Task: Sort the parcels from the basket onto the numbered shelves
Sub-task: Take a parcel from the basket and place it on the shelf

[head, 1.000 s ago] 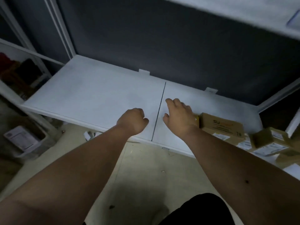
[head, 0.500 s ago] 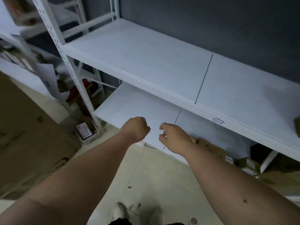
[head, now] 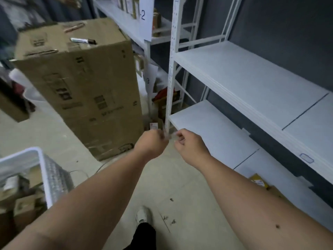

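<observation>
Pale concrete floor [head: 54, 138] runs between white metal shelving on the right and a tall cardboard carton at left. At the lower left corner stands the white basket [head: 42, 170], its mesh side showing, with brown parcels [head: 25, 201] heaped inside. Both arms reach forward over the floor, away from the basket. The left hand [head: 152, 142] is curled into a loose fist and the right hand [head: 191, 147] has its fingers bent inward; the two nearly meet in front of the shelf post, and motion blur hides whether either one pinches anything small. On the right, the upper shelf [head: 243, 78] and the lower shelf [head: 207, 130] are white boards against a dark wall. Under the lower shelf, near the right forearm, a yellow parcel with a label [head: 258, 181] lies on the floor. The perforated white post [head: 171, 69] rises just behind the hands. The carton [head: 84, 91] stands upright with a marker pen [head: 82, 40] lying on its top. Behind it, a farther shelf unit carries a paper sign marked 2 [head: 145, 17] and more parcels. A white shoe [head: 143, 214] shows at the bottom.
</observation>
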